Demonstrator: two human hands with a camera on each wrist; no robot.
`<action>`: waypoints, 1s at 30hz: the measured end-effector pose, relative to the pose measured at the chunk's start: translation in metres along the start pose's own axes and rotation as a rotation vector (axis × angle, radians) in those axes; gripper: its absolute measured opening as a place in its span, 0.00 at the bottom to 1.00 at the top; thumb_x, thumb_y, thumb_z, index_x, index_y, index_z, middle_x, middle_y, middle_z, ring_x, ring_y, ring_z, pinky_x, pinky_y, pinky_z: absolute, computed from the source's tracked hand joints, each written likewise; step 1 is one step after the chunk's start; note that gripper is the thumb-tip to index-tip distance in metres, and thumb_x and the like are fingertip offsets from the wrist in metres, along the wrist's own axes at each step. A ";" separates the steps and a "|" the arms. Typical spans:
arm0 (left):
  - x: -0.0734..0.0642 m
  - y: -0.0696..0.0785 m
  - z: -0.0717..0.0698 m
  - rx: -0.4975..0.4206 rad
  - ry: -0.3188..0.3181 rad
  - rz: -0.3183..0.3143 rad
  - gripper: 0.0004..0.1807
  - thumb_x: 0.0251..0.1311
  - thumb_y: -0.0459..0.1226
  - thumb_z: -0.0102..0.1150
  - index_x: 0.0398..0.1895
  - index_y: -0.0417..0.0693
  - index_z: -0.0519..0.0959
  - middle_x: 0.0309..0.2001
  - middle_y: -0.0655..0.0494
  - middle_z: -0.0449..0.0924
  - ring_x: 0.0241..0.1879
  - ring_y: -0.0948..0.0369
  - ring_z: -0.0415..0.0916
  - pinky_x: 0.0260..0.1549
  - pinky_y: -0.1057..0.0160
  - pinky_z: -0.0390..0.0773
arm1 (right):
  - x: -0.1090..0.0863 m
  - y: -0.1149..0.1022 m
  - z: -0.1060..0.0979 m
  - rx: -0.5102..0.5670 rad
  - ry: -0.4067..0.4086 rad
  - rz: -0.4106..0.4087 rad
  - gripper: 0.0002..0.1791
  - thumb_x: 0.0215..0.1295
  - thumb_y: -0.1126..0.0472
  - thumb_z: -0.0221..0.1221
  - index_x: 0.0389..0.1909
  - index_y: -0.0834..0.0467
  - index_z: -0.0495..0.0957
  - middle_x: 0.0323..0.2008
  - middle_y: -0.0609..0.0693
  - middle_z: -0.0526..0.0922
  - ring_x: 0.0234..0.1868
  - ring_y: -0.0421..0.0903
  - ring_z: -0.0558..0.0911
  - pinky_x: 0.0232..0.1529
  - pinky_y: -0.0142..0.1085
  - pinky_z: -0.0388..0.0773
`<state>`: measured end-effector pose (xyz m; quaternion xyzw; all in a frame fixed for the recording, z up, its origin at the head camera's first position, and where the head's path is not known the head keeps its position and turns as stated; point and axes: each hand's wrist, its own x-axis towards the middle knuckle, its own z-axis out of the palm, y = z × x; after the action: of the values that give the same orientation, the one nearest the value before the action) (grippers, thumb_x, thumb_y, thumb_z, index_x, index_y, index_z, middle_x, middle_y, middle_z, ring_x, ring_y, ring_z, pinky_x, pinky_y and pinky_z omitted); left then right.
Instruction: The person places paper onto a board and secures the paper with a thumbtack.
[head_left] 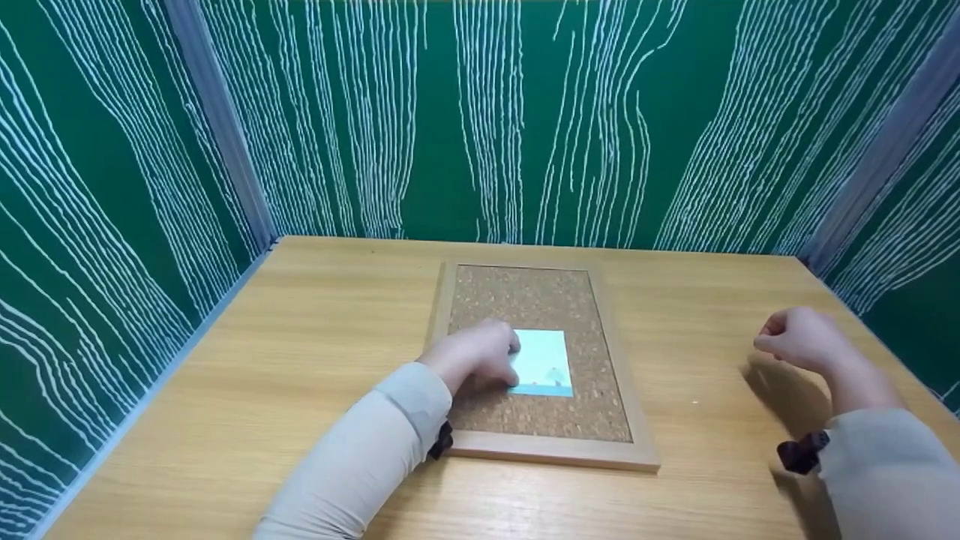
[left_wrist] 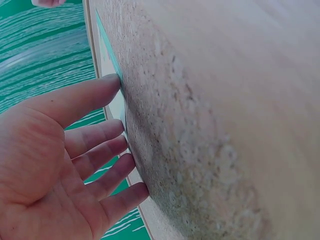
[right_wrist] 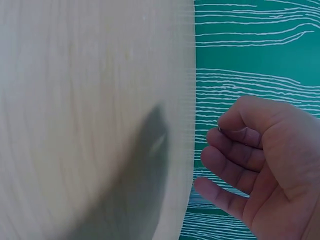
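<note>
A framed cork board lies flat on the table, with a pale green picture sheet on its cork. My left hand reaches over the frame's left side and touches the sheet's left part. In the left wrist view, the thumb meets the sheet's edge, and the loosely spread fingers rest their tips on the sheet and cork. Off to the right, my right hand hovers above the table. Its thumb and index finger pinch a tiny shiny pin-like thing, mostly hidden by the fingertips.
The wooden table reaches to green walls with white wavy lines at the back and both sides. A tiny white speck shows on the table right of the board. Dark wrist cameras sit under the sleeves.
</note>
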<state>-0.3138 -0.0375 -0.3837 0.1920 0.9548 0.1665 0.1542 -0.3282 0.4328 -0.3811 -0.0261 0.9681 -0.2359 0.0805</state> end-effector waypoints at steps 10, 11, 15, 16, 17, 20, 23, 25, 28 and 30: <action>0.000 -0.001 0.000 -0.014 -0.006 -0.006 0.29 0.57 0.41 0.72 0.64 0.47 0.79 0.59 0.50 0.78 0.47 0.56 0.76 0.42 0.60 0.77 | 0.001 -0.009 -0.007 -0.025 0.035 -0.035 0.14 0.69 0.58 0.61 0.43 0.67 0.78 0.36 0.59 0.80 0.40 0.56 0.77 0.39 0.41 0.77; 0.000 -0.001 0.000 -0.014 -0.006 -0.006 0.29 0.57 0.41 0.72 0.64 0.47 0.79 0.59 0.50 0.79 0.47 0.56 0.76 0.42 0.60 0.78 | 0.001 -0.010 -0.008 -0.026 0.037 -0.036 0.14 0.69 0.58 0.61 0.43 0.67 0.78 0.36 0.58 0.79 0.40 0.56 0.77 0.39 0.41 0.77; 0.001 -0.001 0.000 -0.018 -0.007 -0.006 0.30 0.57 0.41 0.72 0.64 0.47 0.79 0.59 0.50 0.79 0.47 0.56 0.76 0.41 0.60 0.78 | 0.001 -0.014 -0.010 -0.031 0.039 -0.033 0.13 0.70 0.58 0.60 0.43 0.66 0.78 0.36 0.58 0.79 0.40 0.56 0.77 0.38 0.41 0.76; 0.001 -0.001 0.000 -0.017 -0.007 -0.006 0.29 0.57 0.42 0.72 0.64 0.47 0.79 0.59 0.50 0.79 0.47 0.56 0.76 0.41 0.60 0.77 | 0.001 -0.015 -0.010 -0.034 0.040 -0.033 0.13 0.70 0.58 0.60 0.43 0.66 0.78 0.36 0.58 0.79 0.39 0.56 0.77 0.38 0.41 0.76; 0.001 -0.001 0.000 -0.018 -0.008 -0.005 0.29 0.57 0.42 0.72 0.64 0.47 0.79 0.59 0.50 0.79 0.46 0.56 0.77 0.40 0.59 0.78 | 0.001 -0.016 -0.010 -0.039 0.043 -0.035 0.13 0.69 0.58 0.60 0.42 0.66 0.79 0.35 0.58 0.79 0.39 0.55 0.77 0.37 0.41 0.76; 0.002 -0.001 0.000 0.002 -0.003 0.009 0.29 0.57 0.42 0.72 0.63 0.47 0.80 0.58 0.51 0.79 0.47 0.57 0.76 0.44 0.58 0.78 | 0.002 -0.020 -0.009 -0.074 0.070 -0.067 0.11 0.68 0.59 0.60 0.38 0.65 0.80 0.33 0.55 0.80 0.36 0.54 0.76 0.35 0.41 0.75; 0.003 -0.002 0.001 0.026 0.004 0.026 0.28 0.57 0.42 0.72 0.62 0.47 0.81 0.58 0.52 0.80 0.50 0.58 0.76 0.51 0.57 0.77 | 0.003 -0.022 -0.009 -0.118 0.102 -0.108 0.09 0.65 0.60 0.60 0.34 0.64 0.80 0.30 0.53 0.80 0.32 0.52 0.76 0.31 0.41 0.73; 0.004 -0.002 0.002 0.039 0.010 0.032 0.28 0.57 0.42 0.73 0.62 0.46 0.81 0.58 0.53 0.80 0.51 0.59 0.75 0.55 0.57 0.75 | 0.003 -0.025 -0.008 -0.144 0.112 -0.126 0.09 0.64 0.61 0.60 0.32 0.64 0.81 0.28 0.52 0.80 0.31 0.52 0.76 0.30 0.42 0.73; 0.004 -0.001 0.002 0.026 0.010 0.023 0.28 0.57 0.42 0.73 0.61 0.46 0.81 0.58 0.52 0.80 0.51 0.58 0.75 0.56 0.55 0.75 | 0.004 -0.029 -0.008 -0.141 0.084 -0.110 0.09 0.65 0.61 0.61 0.34 0.65 0.81 0.30 0.54 0.80 0.32 0.52 0.76 0.32 0.43 0.75; 0.004 -0.001 0.002 0.021 0.010 0.020 0.28 0.57 0.42 0.73 0.61 0.46 0.81 0.58 0.52 0.80 0.50 0.58 0.75 0.56 0.55 0.75 | 0.004 -0.031 -0.008 -0.139 0.063 -0.097 0.09 0.65 0.61 0.61 0.35 0.65 0.81 0.30 0.54 0.80 0.33 0.53 0.77 0.34 0.44 0.76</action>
<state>-0.3169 -0.0364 -0.3868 0.2022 0.9554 0.1588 0.1455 -0.3333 0.4087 -0.3601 -0.0709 0.9818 -0.1724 0.0364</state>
